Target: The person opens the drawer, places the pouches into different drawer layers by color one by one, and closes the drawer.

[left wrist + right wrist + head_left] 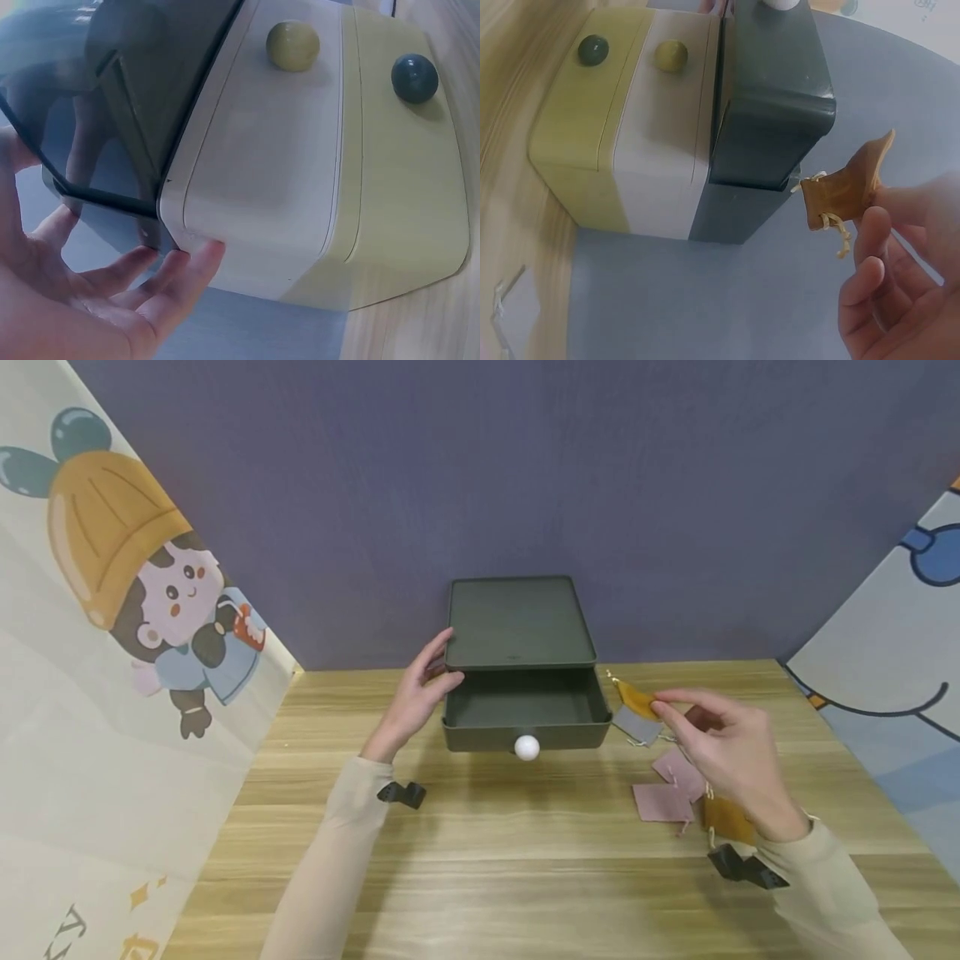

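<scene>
A small stacked drawer cabinet [517, 620] stands against the back wall. Its dark green top drawer [480, 741] is pulled out, and the inside visible from above is bare. My left hand [411, 702] rests against the cabinet's left side, fingers spread, with a fingertip on the white middle drawer section [262, 172]. To the right of the open drawer, my right hand [723, 752] pinches a mustard drawstring pouch [844, 187] between thumb and fingers. The pouch hangs off the drawer's right side, its cord end toward the cabinet.
A grey pouch [636, 725], pink pouches [662, 802] and another mustard pouch [727, 821] lie on the wooden table [525, 877] at the right. A white knob [527, 747] sticks out from the open drawer. Below are the closed white and yellow drawers [592, 120].
</scene>
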A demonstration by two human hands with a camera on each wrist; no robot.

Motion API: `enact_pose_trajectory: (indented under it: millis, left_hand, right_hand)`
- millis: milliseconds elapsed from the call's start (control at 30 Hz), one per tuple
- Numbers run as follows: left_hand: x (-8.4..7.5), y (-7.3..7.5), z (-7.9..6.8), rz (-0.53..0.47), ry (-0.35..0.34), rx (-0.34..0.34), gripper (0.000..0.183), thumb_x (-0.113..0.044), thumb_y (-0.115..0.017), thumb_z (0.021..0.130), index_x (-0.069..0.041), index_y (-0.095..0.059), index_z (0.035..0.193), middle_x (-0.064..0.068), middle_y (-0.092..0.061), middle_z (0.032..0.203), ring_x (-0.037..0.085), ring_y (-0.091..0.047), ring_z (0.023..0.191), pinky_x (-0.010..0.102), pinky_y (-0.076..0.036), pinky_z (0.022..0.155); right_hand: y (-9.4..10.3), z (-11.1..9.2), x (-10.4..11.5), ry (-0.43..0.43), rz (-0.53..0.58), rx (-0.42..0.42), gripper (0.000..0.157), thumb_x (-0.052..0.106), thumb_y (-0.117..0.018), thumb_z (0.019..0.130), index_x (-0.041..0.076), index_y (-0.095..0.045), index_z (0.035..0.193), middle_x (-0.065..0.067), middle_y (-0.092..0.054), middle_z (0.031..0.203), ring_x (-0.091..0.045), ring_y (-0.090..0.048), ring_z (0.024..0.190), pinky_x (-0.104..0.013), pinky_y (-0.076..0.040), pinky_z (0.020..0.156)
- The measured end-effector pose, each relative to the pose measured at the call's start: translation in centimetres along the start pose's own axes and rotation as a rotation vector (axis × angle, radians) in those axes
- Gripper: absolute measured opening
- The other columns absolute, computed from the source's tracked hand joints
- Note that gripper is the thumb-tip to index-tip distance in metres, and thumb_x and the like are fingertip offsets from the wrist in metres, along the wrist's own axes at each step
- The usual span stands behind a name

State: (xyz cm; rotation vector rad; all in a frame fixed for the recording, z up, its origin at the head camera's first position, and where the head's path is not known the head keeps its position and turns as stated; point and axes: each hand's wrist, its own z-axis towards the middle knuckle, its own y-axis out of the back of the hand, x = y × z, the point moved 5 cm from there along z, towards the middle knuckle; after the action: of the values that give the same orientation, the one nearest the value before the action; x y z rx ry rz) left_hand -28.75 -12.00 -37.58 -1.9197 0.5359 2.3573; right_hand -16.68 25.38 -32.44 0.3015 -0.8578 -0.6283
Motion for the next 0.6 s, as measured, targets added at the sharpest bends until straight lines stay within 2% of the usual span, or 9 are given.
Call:
enact_pose_trajectory:
  millis: [167,300,467,600]
  left_hand:
    - [-0.1,0.1,0.0,-0.002,0.004,0.000,0.071,-0.027,-0.064,0.104,-0.039,-0.034,0.167,0.006,-0.028,0.176,0.039,-0.036,0.157,0.060,-0.046,0.118]
    - [-0.1,0.2,0.0,0.004,0.010,0.009,0.072,-0.026,-0.064,0.104,-0.040,-0.033,0.167,0.003,-0.028,0.177,0.039,-0.036,0.157,0.059,-0.047,0.117]
    - [-0.2,0.3,0.0,0.016,0.000,0.018,0.073,-0.025,-0.063,0.103,-0.039,-0.032,0.167,-0.002,-0.027,0.177,0.038,-0.035,0.158,0.058,-0.046,0.119]
    - [-0.1,0.3,0.0,0.017,-0.007,0.022,0.071,-0.026,-0.063,0.105,-0.039,-0.032,0.168,-0.004,-0.027,0.177,0.036,-0.035,0.159,0.057,-0.044,0.121]
  right_hand:
    - [-0.3,0.3,0.7,0.008,0.012,-0.003,0.027,-0.008,-0.085,0.083,0.010,-0.085,0.104,0.018,-0.064,0.061,0.001,-0.049,0.047,-0.020,-0.032,0.043]
    - [-0.8,0.4,1.1,0.000,0.062,-0.009,0.026,-0.011,-0.084,0.082,0.005,-0.084,0.102,0.023,-0.068,0.067,0.002,-0.050,0.050,-0.020,-0.033,0.044]
    - [-1.3,0.5,1.6,0.008,0.117,-0.008,0.025,-0.014,-0.082,0.082,0.002,-0.084,0.101,0.021,-0.068,0.068,0.001,-0.049,0.049,-0.020,-0.034,0.045]
    - [-1.7,0.6,2.0,-0.003,0.112,0.020,0.025,-0.012,-0.082,0.083,0.005,-0.084,0.102,0.020,-0.068,0.068,0.000,-0.050,0.051,-0.020,-0.035,0.046]
